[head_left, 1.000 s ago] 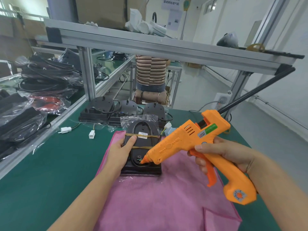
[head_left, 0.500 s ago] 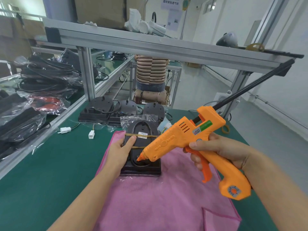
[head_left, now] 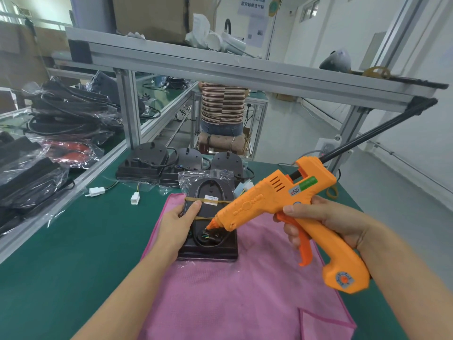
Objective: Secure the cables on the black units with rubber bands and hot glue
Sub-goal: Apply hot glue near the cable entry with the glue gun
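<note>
Black unit banded and under the glue gun, centre of frame.

The flat black unit lies in clear plastic on the pink cloth, two tan rubber bands across its upper half, a cable looped at its lower end. The orange glue gun slants down-left, its nozzle at that loop. More black units lie above it, toward upper centre.

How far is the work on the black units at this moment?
Done: rubber bands cross the black unit on the pink cloth. In hand: left hand steadies it; right hand aims the glue gun at its wires. Left: other units behind show no bands.
</note>
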`<state>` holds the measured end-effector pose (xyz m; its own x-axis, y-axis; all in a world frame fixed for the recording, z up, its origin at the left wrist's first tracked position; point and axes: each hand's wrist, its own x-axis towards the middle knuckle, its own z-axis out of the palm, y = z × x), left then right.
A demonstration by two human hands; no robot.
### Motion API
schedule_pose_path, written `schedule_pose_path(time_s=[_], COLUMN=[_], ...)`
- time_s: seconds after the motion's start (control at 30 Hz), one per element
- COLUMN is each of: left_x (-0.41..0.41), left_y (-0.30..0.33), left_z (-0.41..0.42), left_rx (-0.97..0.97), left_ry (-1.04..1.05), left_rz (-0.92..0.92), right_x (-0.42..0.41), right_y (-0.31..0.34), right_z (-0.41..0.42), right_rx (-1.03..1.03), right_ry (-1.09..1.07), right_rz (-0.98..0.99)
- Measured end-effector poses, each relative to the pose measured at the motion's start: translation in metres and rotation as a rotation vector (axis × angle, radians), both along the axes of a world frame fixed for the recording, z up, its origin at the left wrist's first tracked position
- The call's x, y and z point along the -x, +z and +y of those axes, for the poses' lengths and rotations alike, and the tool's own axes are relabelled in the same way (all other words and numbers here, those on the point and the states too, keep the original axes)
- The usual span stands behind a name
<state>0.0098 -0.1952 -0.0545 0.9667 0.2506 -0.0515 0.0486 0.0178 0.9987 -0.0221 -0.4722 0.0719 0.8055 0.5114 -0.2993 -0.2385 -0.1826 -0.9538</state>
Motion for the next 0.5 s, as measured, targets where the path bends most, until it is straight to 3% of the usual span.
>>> schedule_pose_path(time_s=[0.5], left_x=[0.0002], left_y=[0.0004], left_z=[0.0032], left_rx=[-0.006], left_ry=[-0.019], left_rz=[0.004], right_x=[-0.0012], right_y=[-0.0074], right_z=[-0.0056], right_rx=[-0.022], right_ry=[0.004], right_rz=[0.04])
